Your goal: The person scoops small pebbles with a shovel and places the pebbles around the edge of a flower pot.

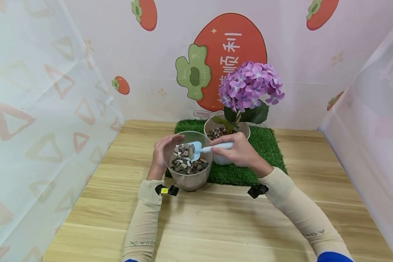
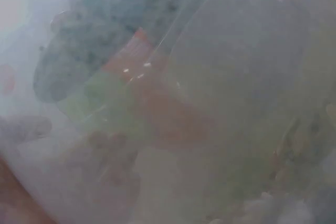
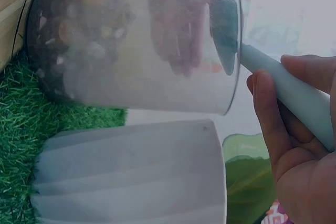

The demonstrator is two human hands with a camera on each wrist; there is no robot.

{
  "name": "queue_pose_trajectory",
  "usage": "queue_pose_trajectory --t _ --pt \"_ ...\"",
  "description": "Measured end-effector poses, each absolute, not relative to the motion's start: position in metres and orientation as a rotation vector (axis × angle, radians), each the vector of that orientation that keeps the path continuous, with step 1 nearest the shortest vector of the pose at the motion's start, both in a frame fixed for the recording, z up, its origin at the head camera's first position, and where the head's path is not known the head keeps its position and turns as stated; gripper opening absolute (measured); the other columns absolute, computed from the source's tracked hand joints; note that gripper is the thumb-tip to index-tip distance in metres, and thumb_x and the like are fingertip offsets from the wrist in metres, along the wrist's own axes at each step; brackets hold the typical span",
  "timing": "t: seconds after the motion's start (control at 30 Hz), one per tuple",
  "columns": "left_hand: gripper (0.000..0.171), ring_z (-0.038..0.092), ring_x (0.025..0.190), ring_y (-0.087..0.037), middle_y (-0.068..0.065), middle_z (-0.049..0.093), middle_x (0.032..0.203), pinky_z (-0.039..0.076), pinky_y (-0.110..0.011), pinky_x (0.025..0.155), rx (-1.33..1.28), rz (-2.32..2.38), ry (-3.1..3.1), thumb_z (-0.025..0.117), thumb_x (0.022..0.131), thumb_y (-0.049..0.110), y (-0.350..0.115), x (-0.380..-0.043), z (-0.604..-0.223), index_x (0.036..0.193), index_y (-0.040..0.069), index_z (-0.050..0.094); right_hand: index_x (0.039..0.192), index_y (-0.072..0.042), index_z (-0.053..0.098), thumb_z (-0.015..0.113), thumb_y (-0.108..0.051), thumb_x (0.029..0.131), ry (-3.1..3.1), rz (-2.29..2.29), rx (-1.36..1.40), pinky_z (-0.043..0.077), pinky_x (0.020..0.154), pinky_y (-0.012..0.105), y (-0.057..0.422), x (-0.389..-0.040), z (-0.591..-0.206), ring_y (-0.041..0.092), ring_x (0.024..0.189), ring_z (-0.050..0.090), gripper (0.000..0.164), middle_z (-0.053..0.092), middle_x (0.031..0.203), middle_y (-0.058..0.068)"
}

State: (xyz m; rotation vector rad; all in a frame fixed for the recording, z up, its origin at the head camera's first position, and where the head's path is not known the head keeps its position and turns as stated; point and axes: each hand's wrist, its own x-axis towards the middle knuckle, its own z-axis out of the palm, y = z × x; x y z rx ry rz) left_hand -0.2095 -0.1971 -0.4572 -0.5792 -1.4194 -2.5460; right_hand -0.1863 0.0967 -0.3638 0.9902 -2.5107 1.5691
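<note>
My right hand [image 1: 240,150] grips the pale handle of a small light-blue shovel [image 1: 197,146]. Mixed pebbles [image 1: 182,150] lie on its blade, inside the mouth of a clear round container [image 1: 191,182]. More pebbles [image 1: 188,166] cover the container's bottom. Round the container's left and back side, my left hand [image 1: 160,154] holds it; its fingers show blurred through the wall in the right wrist view. Just behind stands a white flower pot [image 3: 131,171] with stones [image 1: 216,134] and a purple hydrangea [image 1: 250,85]. The left wrist view is hazy, seen through the container wall.
A green artificial-grass mat [image 1: 265,149] lies under the pot and reaches the container. Both stand on a wooden table [image 1: 216,222]. A printed curtain [image 1: 170,22] hangs behind the table, with white sheets on both sides.
</note>
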Motion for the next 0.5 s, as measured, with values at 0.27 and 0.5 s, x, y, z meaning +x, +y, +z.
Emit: queue_pose_trajectory --t 0.27,0.5 --pt "0.037 0.075 0.118 -0.028 -0.018 0.078 0.12 0.051 -0.042 0.12 -0.358 -2.568 -1.522 0.04 0.11 0.008 -0.195 -0.203 -0.448 0.125 -0.014 0.065 0.108 -0.009 0.084 0.081 -0.015 0.094 -2.512 1.556 0.916 0.035 0.043 0.021 0.114 -0.183 -0.358 0.009 0.047 0.043 0.016 0.073 0.073 0.011" --pt "0.038 0.075 0.118 -0.032 -0.021 0.078 0.12 0.051 -0.046 0.119 -0.338 -2.559 -1.514 0.038 0.11 0.005 -0.194 -0.202 -0.447 0.126 -0.018 0.063 0.107 -0.01 0.084 0.081 -0.016 0.094 -2.526 1.505 0.843 0.032 0.042 0.022 0.131 -0.18 -0.355 0.008 0.045 0.037 0.015 0.07 0.068 0.007"
